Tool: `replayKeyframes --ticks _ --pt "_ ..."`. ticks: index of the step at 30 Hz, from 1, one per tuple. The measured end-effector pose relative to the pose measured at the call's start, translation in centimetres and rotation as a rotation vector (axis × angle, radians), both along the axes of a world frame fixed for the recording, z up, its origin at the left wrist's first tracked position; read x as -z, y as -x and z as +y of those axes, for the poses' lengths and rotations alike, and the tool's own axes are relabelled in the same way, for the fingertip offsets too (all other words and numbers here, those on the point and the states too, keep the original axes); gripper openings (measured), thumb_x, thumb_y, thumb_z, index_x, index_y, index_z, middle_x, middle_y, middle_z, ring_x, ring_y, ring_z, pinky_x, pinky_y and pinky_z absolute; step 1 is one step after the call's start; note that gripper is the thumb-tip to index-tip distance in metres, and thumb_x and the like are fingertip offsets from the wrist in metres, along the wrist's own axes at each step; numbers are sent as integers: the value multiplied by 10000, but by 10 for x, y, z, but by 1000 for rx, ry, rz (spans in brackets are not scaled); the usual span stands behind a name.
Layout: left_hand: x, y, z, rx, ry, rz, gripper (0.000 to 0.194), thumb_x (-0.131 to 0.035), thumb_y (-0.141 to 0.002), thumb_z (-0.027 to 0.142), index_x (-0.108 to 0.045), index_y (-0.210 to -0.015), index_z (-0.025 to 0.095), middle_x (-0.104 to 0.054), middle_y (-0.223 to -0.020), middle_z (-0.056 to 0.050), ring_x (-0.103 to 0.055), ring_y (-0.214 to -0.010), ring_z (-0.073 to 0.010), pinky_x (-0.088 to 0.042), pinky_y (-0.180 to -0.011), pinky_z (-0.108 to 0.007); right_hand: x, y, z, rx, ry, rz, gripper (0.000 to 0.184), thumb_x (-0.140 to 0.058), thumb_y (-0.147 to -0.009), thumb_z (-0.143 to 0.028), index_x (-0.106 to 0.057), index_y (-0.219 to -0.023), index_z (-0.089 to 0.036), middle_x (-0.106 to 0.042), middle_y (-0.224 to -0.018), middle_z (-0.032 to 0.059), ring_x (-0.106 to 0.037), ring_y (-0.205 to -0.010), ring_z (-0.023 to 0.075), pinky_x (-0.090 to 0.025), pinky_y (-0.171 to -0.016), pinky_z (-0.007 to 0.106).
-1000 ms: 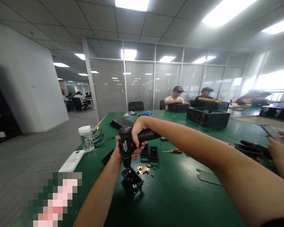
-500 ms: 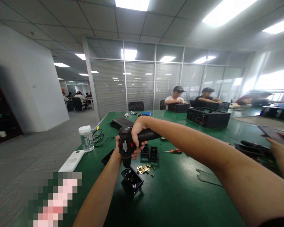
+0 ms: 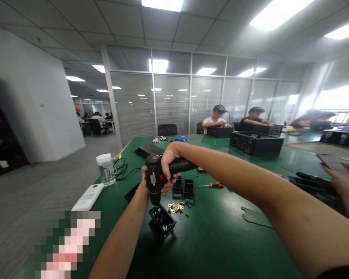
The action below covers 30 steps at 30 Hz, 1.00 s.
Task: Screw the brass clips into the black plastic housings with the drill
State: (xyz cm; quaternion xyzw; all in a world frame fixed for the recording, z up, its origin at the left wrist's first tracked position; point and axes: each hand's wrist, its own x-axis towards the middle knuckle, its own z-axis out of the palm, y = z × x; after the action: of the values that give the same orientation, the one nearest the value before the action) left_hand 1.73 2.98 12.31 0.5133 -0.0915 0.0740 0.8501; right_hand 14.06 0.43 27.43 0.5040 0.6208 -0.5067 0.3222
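Observation:
My right hand [image 3: 167, 162] is wrapped round the handle of a black cordless drill [image 3: 155, 178], which points down over a small black plastic housing [image 3: 162, 220] on the green table [image 3: 215, 240]. My left hand [image 3: 144, 179] is mostly hidden behind the drill body and seems to steady it; its fingers press on the tool. A pile of small brass parts [image 3: 176, 207] lies just right of the housing.
Two more black housings [image 3: 184, 186] and a red-handled screwdriver [image 3: 211, 185] lie behind. A clear jar [image 3: 106, 169], cables and a white device [image 3: 88, 197] are on the left. Black crates [image 3: 256, 143] and seated people are at the far end. Another person's hand with a phone [image 3: 336, 164] is at right.
Almost nothing has moved. The drill and both hands have risen very slightly; the other person's hand with the phone has shifted a little.

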Motion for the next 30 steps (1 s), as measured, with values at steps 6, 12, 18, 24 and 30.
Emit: replayKeyframes --ticks 6,12,18,24,30 --pt "2 1 -2 -31 14 3 1029 -720 -412 744 -506 -1165 77 -564 -772 -51 -521 -597 -180 -403 -562 -312 1 0 1 7 -15 1 126 -691 -723 -138 -621 -806 -73 -629 -752 34 -597 -584 97 -536 -540 190" --pt "1 0 0 -3 -6 -5 1024 -707 -415 747 -498 -1161 78 -561 -782 -50 -522 -605 -177 -402 -567 -314 1 0 1 10 -14 -7 111 -677 -736 -140 -622 -802 -70 -630 -753 37 -595 -580 94 -538 -540 189" --pt "0 0 0 10 7 -14 1051 -696 -408 745 -505 -1179 57 -559 -786 -65 -531 -610 -189 -403 -563 -323 0 1 1 7 -7 -6 121 -684 -725 -138 -625 -807 -71 -640 -769 44 -599 -586 93 -539 -543 185" --pt "0 0 -1 -18 25 -17 991 -651 -429 748 -511 -1154 87 -569 -794 -75 -530 -605 -194 -409 -567 -331 1 0 2 0 -10 -1 116 -682 -728 -140 -624 -803 -74 -634 -753 39 -598 -587 94 -540 -540 185" --pt "2 -1 4 21 20 -17 1041 -673 -411 714 -498 -1190 45 -567 -798 -76 -543 -614 -193 -436 -575 -334 3 0 3 -5 5 8 146 -703 -705 -140 -623 -805 -70 -639 -769 47 -605 -589 96 -539 -545 183"
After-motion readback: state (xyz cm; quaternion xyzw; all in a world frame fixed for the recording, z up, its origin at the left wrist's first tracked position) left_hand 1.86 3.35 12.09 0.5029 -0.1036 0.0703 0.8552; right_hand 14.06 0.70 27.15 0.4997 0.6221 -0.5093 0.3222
